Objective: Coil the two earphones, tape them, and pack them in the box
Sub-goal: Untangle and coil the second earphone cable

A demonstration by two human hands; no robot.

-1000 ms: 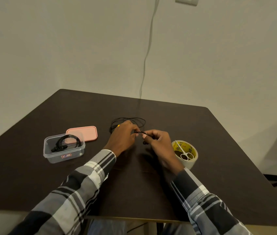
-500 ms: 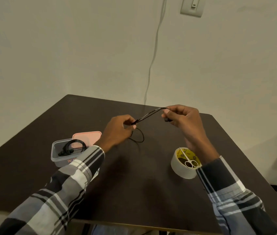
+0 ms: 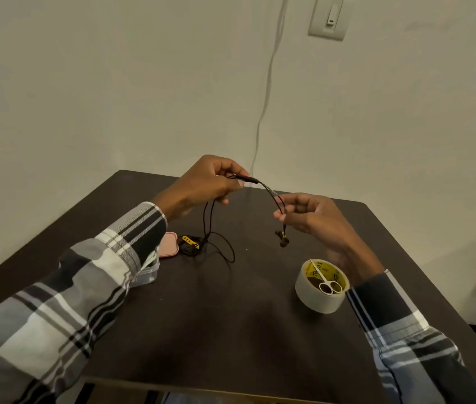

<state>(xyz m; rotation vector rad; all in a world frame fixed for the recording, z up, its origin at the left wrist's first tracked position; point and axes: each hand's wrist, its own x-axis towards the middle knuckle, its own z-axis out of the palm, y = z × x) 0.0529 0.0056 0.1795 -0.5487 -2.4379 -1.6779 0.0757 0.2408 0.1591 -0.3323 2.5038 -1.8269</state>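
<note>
My left hand (image 3: 204, 182) pinches the earphone cable (image 3: 271, 195) at its inline remote; my right hand (image 3: 312, 217) pinches near the earbuds (image 3: 282, 239), dangling at six o'clock; it looks light, limp, tangle-prone; I judge gripping near the buds best.

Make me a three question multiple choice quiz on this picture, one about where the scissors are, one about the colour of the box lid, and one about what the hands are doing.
1. Where do the scissors lie?
A. inside the plastic box
B. on top of the tape roll
C. in the right hand

2. What colour is the lid on the table?
A. pink
B. blue
C. green

3. What is the state of the earphone cable?
A. coiled and taped
B. lying wholly on the table
C. held up between both hands

Answers:
1 B, the white handles rest across the roll's hole.
2 A, its visible edge beside the left sleeve is pink.
3 C, the left hand and right hand each pinch it in the air, with loose cable trailing down to the table.
</note>
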